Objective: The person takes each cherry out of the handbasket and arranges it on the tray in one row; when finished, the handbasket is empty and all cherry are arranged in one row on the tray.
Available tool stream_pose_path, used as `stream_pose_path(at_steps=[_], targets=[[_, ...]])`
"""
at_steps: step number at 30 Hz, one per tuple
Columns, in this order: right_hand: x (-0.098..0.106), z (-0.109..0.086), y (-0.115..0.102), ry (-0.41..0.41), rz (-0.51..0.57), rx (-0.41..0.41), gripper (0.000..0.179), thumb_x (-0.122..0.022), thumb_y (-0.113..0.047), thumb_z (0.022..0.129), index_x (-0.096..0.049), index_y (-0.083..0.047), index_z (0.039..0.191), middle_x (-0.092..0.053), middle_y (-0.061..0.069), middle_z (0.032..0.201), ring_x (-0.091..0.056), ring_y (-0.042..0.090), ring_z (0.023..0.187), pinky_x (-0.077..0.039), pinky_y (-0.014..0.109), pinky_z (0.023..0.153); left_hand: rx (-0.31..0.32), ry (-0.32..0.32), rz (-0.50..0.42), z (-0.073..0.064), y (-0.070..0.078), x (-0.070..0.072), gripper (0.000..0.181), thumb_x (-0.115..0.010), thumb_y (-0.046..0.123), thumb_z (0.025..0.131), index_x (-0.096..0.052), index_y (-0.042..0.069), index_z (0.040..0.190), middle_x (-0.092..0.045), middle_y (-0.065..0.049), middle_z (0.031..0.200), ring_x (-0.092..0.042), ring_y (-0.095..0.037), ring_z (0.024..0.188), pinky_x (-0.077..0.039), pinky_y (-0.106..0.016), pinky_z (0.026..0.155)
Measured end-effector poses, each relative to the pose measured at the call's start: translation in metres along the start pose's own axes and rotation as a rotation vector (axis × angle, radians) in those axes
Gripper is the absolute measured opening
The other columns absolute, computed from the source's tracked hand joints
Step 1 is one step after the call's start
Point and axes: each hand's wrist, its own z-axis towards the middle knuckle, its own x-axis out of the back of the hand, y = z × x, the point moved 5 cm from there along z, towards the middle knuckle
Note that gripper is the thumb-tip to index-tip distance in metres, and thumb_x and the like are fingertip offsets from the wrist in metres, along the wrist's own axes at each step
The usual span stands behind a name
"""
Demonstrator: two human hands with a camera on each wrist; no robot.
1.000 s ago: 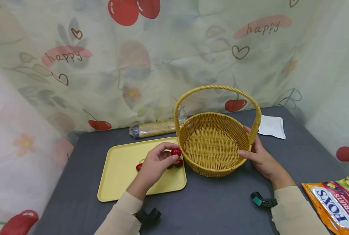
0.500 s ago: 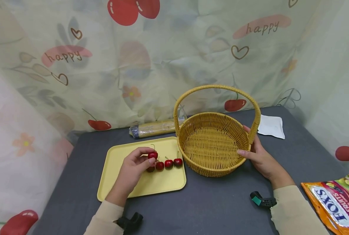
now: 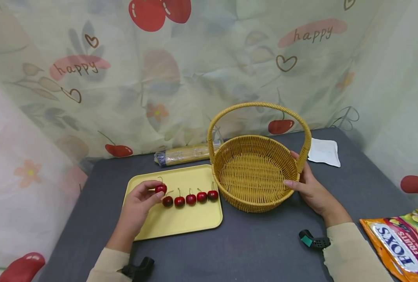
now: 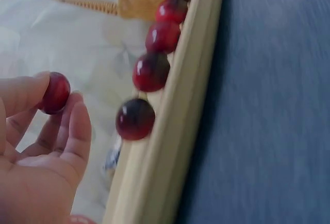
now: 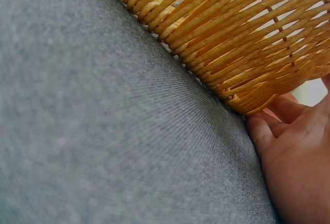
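My left hand (image 3: 136, 205) pinches a dark red cherry (image 3: 161, 188) between thumb and fingertips, over the left part of the yellow tray (image 3: 181, 227). In the left wrist view the held cherry (image 4: 55, 93) shows at the fingertips. Several more cherries (image 3: 190, 199), stems mostly up, sit in a row on the tray to the right of this hand. At the right, my right hand (image 3: 316, 194) grips the side of a woven wicker basket (image 3: 254, 178), thumb over the rim, other fingers mostly hidden behind it. Nothing lies inside the basket. The right wrist view shows its woven wall (image 5: 232, 38) close up.
A plastic-wrapped bundle (image 3: 186, 154) lies behind the tray, against the patterned curtain (image 3: 195, 78). A white folded cloth or paper (image 3: 324, 152) is behind the basket at the right. An orange and purple Fox's candy bag (image 3: 402, 244) lies at the table's right front.
My left hand has moved left along the tray from beside the basket with the cherry, uncovering the row of cherries. My right hand and the basket have stayed put.
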Motion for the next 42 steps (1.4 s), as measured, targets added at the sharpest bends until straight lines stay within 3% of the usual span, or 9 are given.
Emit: stream_pose_path(at_steps=[7, 14, 25, 31, 36, 42], targets=[[-0.001, 0.001, 0.002, 0.0, -0.001, 0.004, 0.097, -0.064, -0.002, 0.106, -0.001, -0.026, 0.175, -0.013, 0.021, 0.174, -0.025, 0.035, 0.154, -0.033, 0.022, 0.111, 0.087, 0.036, 0.077, -0.006, -0.016, 0.021, 0.037, -0.077, 0.009, 0.104, -0.067, -0.004, 0.137, -0.068, -0.02, 0.133, -0.072, -0.022, 0.108, -0.058, -0.028, 0.092], [0.0, 0.002, 0.002, -0.004, -0.007, 0.01, 0.097, -0.064, -0.002, 0.106, 0.0, -0.024, 0.175, -0.012, 0.022, 0.174, -0.025, 0.037, 0.154, -0.035, 0.02, 0.109, 0.127, 0.031, 0.206, -0.005, -0.029, 0.03, 0.034, -0.079, 0.015, 0.103, -0.072, 0.001, 0.134, -0.073, -0.015, 0.129, -0.07, -0.025, 0.106, -0.057, -0.024, 0.087], [0.0, 0.003, 0.001, 0.004, -0.018, 0.003, 0.097, -0.065, -0.003, 0.106, 0.0, -0.026, 0.175, -0.012, 0.02, 0.174, -0.023, 0.038, 0.155, -0.032, 0.022, 0.111, 0.099, 0.012, 0.324, -0.004, -0.038, 0.03, 0.03, -0.079, 0.014, 0.103, -0.074, 0.003, 0.13, -0.074, -0.012, 0.125, -0.066, -0.025, 0.108, -0.053, -0.023, 0.087], [0.001, 0.003, 0.002, 0.006, -0.02, -0.005, 0.097, -0.065, -0.004, 0.106, -0.001, -0.027, 0.175, -0.011, 0.019, 0.175, -0.02, 0.038, 0.156, -0.025, 0.034, 0.12, 0.117, 0.003, 0.375, -0.005, -0.038, 0.029, 0.029, -0.08, 0.017, 0.103, -0.076, 0.004, 0.129, -0.074, -0.01, 0.122, -0.066, -0.024, 0.107, -0.053, -0.024, 0.086], [0.0, 0.002, 0.001, 0.006, -0.022, -0.005, 0.097, -0.065, -0.004, 0.106, 0.0, -0.026, 0.175, -0.011, 0.02, 0.175, -0.02, 0.039, 0.156, -0.026, 0.033, 0.119, 0.114, 0.003, 0.387, -0.004, -0.039, 0.029, 0.027, -0.079, 0.017, 0.104, -0.076, 0.005, 0.127, -0.074, -0.009, 0.121, -0.066, -0.024, 0.106, -0.053, -0.026, 0.086], [0.001, 0.0, 0.001, 0.004, -0.023, 0.007, 0.096, -0.064, -0.002, 0.106, -0.001, -0.025, 0.175, -0.012, 0.021, 0.174, -0.022, 0.037, 0.155, -0.032, 0.022, 0.112, 0.1, 0.012, 0.381, -0.003, -0.039, 0.027, 0.028, -0.08, 0.019, 0.103, -0.077, 0.005, 0.127, -0.075, -0.009, 0.12, -0.066, -0.024, 0.106, -0.053, -0.026, 0.086]])
